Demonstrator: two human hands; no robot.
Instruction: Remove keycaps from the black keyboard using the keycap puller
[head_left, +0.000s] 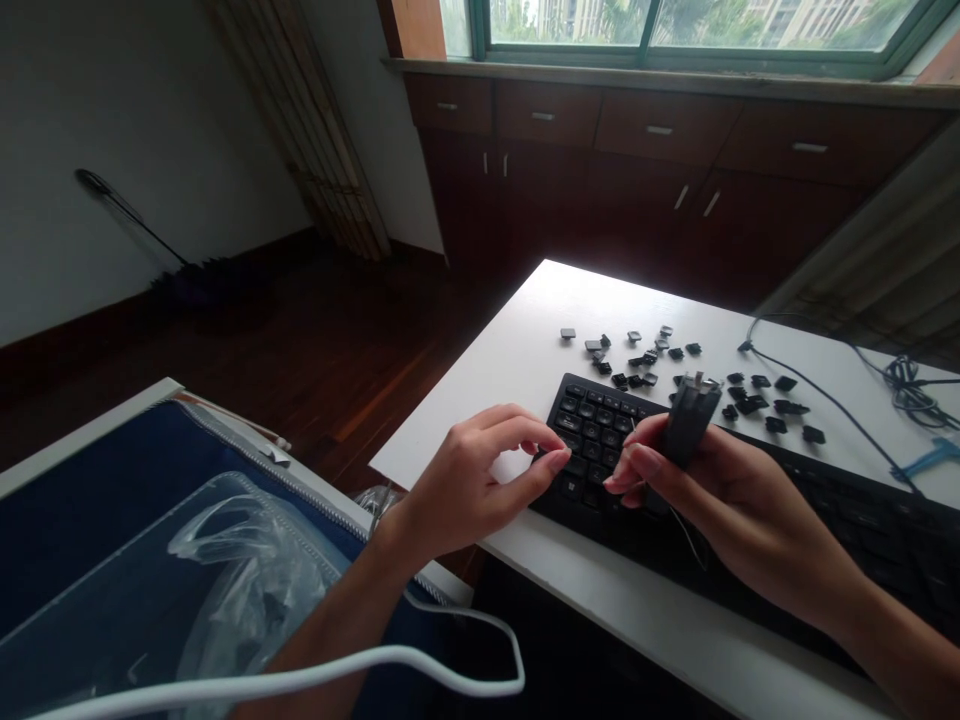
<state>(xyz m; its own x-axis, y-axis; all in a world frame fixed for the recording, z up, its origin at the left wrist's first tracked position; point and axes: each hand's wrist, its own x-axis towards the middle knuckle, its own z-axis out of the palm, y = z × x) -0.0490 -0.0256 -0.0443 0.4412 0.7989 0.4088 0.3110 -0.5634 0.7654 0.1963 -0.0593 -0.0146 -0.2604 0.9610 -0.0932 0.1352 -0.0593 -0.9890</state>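
My right grip (733, 495) clasps a dark piece (688, 422), likely clearing the keyboard (596, 432); my nine-o'clock left grip (472, 478) nearly pinches, contents unclear.

One left hand (472, 480), one right hand (720, 490), one keyboard (855, 505), over twenty loose keys (568, 333)
The keys overlap in places, so their exact number cannot be told; beyond them, one desk (495, 370), one dark gadget (691, 418), one blue tool (930, 457) and one mop (193, 277), plus four drawers (547, 98), each with one handle (543, 117), and four cupboard doors (544, 200).
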